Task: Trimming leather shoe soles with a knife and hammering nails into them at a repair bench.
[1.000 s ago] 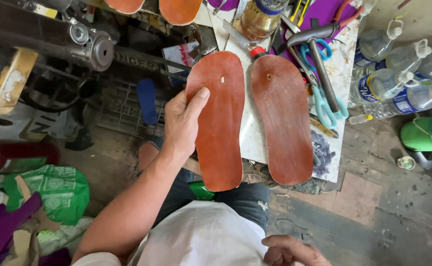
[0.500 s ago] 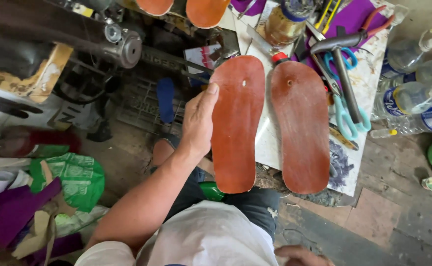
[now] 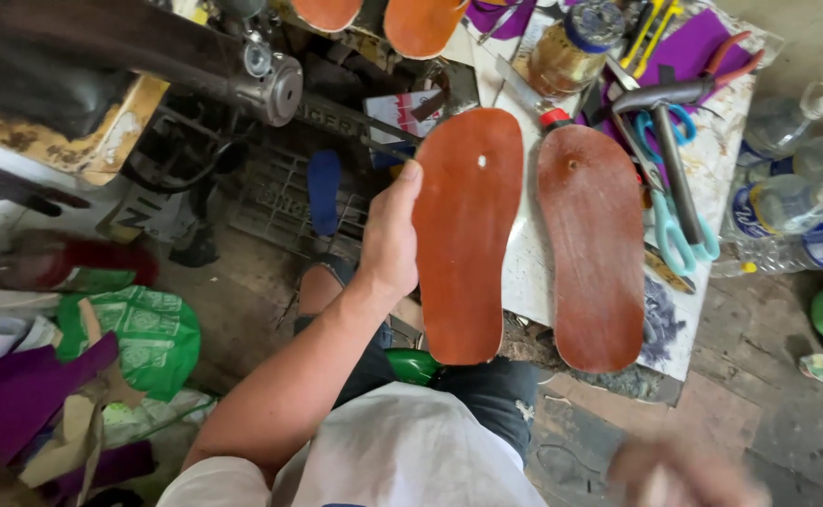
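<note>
My left hand [image 3: 388, 239] grips the left edge of a brown sandal sole [image 3: 465, 230] with a small hole near its toe, holding it flat over the front of a white work board [image 3: 533, 272]. A second brown sole [image 3: 594, 244] lies on that board just to the right, apart from the first. My right hand [image 3: 684, 474] is a blur at the bottom right, near my lap; its fingers cannot be made out and nothing shows in it.
Scissors with blue handles [image 3: 679, 225], a hammer-like tool [image 3: 670, 141], a jar [image 3: 576, 42] and purple material lie at the board's back. Clear plastic bottles [image 3: 787, 202] stand to the right. A sewing machine [image 3: 149, 75] and scrap bags [image 3: 139, 333] fill the left.
The view has shifted a little; the held sole stays in my left hand in about the same place. My right hand has come up into view at the bottom right.
</note>
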